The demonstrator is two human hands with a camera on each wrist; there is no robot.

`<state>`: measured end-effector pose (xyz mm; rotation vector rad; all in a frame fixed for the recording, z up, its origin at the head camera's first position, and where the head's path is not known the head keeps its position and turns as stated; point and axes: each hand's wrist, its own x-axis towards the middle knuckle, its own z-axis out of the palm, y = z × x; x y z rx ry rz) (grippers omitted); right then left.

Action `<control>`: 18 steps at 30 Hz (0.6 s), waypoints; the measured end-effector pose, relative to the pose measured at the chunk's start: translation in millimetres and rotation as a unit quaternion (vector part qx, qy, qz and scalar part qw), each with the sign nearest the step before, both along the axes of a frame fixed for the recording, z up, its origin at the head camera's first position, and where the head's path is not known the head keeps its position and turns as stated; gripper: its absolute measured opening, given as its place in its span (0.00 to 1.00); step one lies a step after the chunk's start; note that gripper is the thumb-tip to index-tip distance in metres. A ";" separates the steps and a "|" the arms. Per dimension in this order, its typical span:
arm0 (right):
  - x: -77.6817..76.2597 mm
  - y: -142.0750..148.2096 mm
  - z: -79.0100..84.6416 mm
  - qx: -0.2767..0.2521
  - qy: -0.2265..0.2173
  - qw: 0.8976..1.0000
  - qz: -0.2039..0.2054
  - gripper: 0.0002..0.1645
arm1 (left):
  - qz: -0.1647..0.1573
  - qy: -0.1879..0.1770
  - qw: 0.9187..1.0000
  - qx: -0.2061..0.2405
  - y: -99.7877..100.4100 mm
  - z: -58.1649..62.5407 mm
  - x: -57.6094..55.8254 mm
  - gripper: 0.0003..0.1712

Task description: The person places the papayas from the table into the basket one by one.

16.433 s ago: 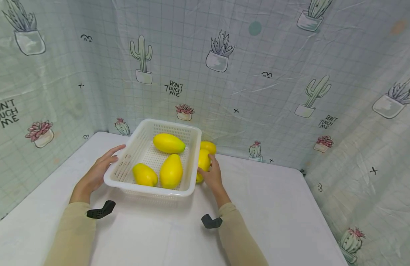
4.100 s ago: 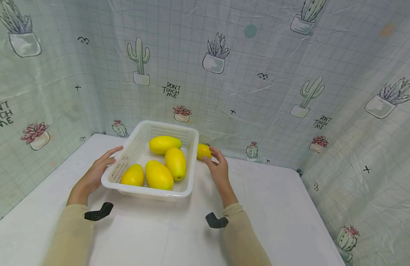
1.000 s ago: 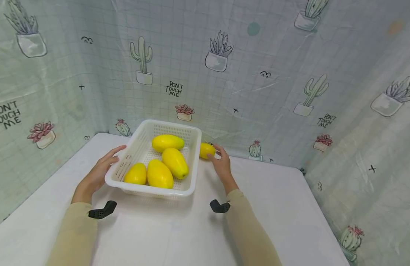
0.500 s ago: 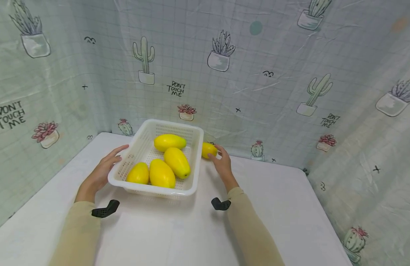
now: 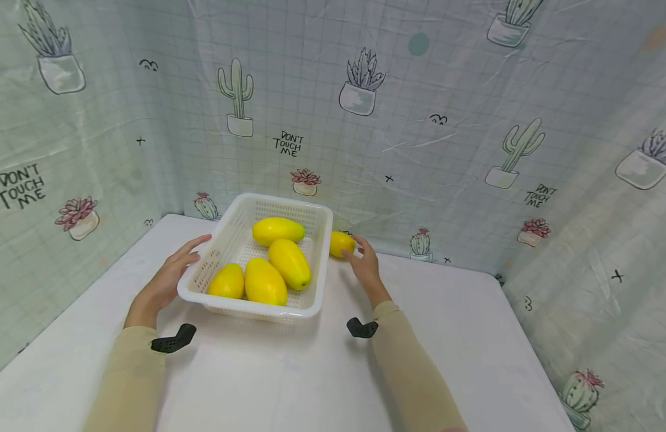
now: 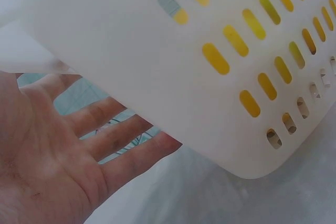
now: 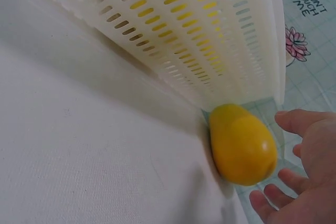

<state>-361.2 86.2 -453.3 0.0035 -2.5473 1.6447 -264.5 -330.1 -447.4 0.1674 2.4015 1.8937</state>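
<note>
In the head view a white perforated plastic basket [image 5: 206,271] stands on the table with several yellow mangoes inside, among them a front one [image 5: 265,282] and a rear one [image 5: 278,231]. My left hand [image 5: 168,279] is at the basket's left side, its fingers extended against the wall; the left wrist view shows the palm and spread fingers [image 6: 126,156] meeting the basket's edge. Outside the basket's right wall lies another mango [image 7: 242,148]. Beside it is my right hand [image 5: 365,267], fingers parted and loosely bent; the right wrist view shows a gap between hand and mango.
A white cloth covers the table [image 5: 268,378]. Cactus-printed curtains [image 5: 311,78] hang behind and at both sides, close to the far table edge. Black wrist devices [image 5: 173,339] sit at both sleeves.
Since the earliest frame, the basket has gone from three mangoes to several, and fewer lie at its right. My right hand has moved back and right. Over the last second, little has changed.
</note>
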 end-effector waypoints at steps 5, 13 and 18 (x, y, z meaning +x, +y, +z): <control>-2.7 -2.1 -1.6 0.006 -0.016 1.000 0.004 0.36 | 0.001 0.000 1.000 0.011 -1.1 -2.2 0.2 0.31; -5.9 -4.8 -2.4 0.004 -0.021 1.000 0.004 0.36 | 0.002 -0.001 1.000 0.004 -0.8 -0.8 0.5 0.31; -5.3 -5.4 -3.0 0.004 -0.013 1.000 -0.003 0.35 | -0.004 -0.003 1.000 0.005 -1.2 1.8 1.0 0.30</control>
